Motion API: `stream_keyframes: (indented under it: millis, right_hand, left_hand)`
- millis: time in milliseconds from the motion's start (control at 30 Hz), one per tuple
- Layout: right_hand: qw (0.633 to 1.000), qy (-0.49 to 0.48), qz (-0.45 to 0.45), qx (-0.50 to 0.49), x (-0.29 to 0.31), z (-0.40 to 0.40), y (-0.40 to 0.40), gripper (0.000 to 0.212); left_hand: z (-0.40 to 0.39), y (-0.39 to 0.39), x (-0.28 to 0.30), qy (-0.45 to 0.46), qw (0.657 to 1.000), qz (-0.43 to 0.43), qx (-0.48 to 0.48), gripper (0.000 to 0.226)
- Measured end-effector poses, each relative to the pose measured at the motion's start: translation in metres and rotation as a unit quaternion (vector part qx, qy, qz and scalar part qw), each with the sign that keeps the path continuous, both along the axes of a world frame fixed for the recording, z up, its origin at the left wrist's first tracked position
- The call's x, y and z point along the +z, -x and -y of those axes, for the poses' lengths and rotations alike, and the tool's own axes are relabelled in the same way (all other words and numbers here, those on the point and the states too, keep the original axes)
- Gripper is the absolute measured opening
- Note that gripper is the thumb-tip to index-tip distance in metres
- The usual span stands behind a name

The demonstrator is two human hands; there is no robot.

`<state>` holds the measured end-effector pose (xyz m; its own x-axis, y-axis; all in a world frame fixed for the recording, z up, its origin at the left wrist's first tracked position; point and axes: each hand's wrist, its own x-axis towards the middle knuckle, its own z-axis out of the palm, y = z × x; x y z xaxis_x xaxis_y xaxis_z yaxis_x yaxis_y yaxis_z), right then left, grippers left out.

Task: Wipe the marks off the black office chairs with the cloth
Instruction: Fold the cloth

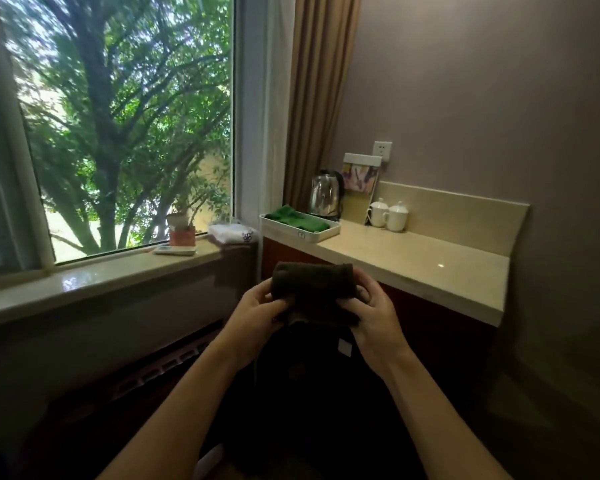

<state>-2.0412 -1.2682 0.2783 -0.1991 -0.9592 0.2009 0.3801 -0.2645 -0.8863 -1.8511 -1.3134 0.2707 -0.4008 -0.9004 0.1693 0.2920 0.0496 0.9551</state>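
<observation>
From the head camera, both hands are raised in front of the chest and share one folded dark cloth (313, 289), which lies with its long axis running left to right between them. The left hand (257, 315) has its grip clamped on the cloth's left end, thumb over the near face and fingers curled behind; the right hand (374, 315) has its grip clamped on the right end in much the same way, so neither hand is free and neither is clearly the nearer to the work. Directly below the cloth and the hands, in the dim lower middle of the view, sits a black mass with a small pale tag, probably the backrest of a black office chair (326, 368), though the shadow is too deep to be sure of its outline or to see any marks on it. So the thing to be wiped lies straight down and slightly toward the person from the grip, and the coming move looks like a lowering of the cloth, broad side down, onto that top edge. Off to the right a table (430, 268) carries a white tray (312, 233) with a green cloth (297, 218), an electric kettle (324, 197) and two lidded white cups (388, 214), all well apart from the hands. To the left, the window sill (101, 278) holds a small orange box (182, 233).
</observation>
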Motion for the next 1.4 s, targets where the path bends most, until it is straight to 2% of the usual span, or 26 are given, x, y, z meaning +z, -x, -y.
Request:
stream_keyframes:
  millis: [100,167,267,333,433,500,633,733,800,867,1000,1100,1233,1333,1400]
  right_hand:
    - [1.000,0.006,0.011,-0.019,0.013,0.032,0.001,0.030]
    - [1.000,-0.009,0.018,-0.020,0.022,0.055,0.000,0.021]
    - [0.999,-0.024,0.038,-0.023,0.030,0.091,0.005,0.022]
    - [0.999,-0.022,0.012,-0.023,0.031,0.111,0.009,0.022]
    - [0.998,-0.053,-0.026,-0.034,0.030,0.138,0.013,0.021]
    - [0.995,-0.086,-0.020,-0.049,0.030,0.155,0.019,0.015]
    - [0.991,-0.112,0.042,-0.061,0.029,0.195,0.042,0.021]
    - [0.992,-0.101,-0.019,-0.075,0.025,0.230,0.068,0.014]
    - [0.989,-0.097,-0.050,-0.102,0.024,0.257,0.089,0.028]
    - [0.982,-0.095,-0.083,-0.139,0.024,0.285,0.111,0.032]
    - [0.970,-0.055,-0.147,-0.184,0.027,0.349,0.141,0.024]
    - [0.963,-0.032,-0.184,-0.196,0.026,0.400,0.160,0.016]
    - [0.965,-0.038,-0.173,-0.191,0.016,0.456,0.179,0.014]
    - [0.973,-0.061,-0.169,-0.144,0.012,0.492,0.191,0.012]
    - [0.970,-0.078,-0.202,-0.109,0.012,0.516,0.200,0.015]
  left_hand:
    - [0.040,0.003,0.011,0.018,0.999,0.023,-0.014,0.031]
    - [0.072,0.006,0.016,0.015,0.999,0.023,-0.028,0.036]
    - [0.115,0.013,0.024,0.017,0.998,0.029,-0.044,0.037]
    - [0.137,0.018,0.030,-0.006,0.999,0.024,-0.043,0.036]
    - [0.162,0.027,0.031,0.000,1.000,-0.001,-0.021,0.019]
    - [0.179,0.036,0.031,-0.015,0.999,0.024,-0.042,0.034]
    - [0.218,0.064,0.036,0.048,0.992,0.109,-0.029,0.012]
    - [0.256,0.086,0.035,0.025,0.993,0.103,-0.053,0.032]
    - [0.282,0.102,0.034,0.033,0.988,0.137,-0.066,0.040]
    - [0.309,0.124,0.031,0.049,0.981,0.172,-0.075,0.034]
    - [0.361,0.163,0.032,0.064,0.966,0.235,-0.086,0.026]
    - [0.403,0.188,0.038,0.071,0.960,0.262,-0.063,0.025]
    - [0.448,0.214,0.036,0.093,0.949,0.301,-0.012,0.016]
    - [0.481,0.226,0.030,0.107,0.935,0.337,0.039,0.012]
    - [0.502,0.232,0.027,0.107,0.931,0.340,0.072,0.014]
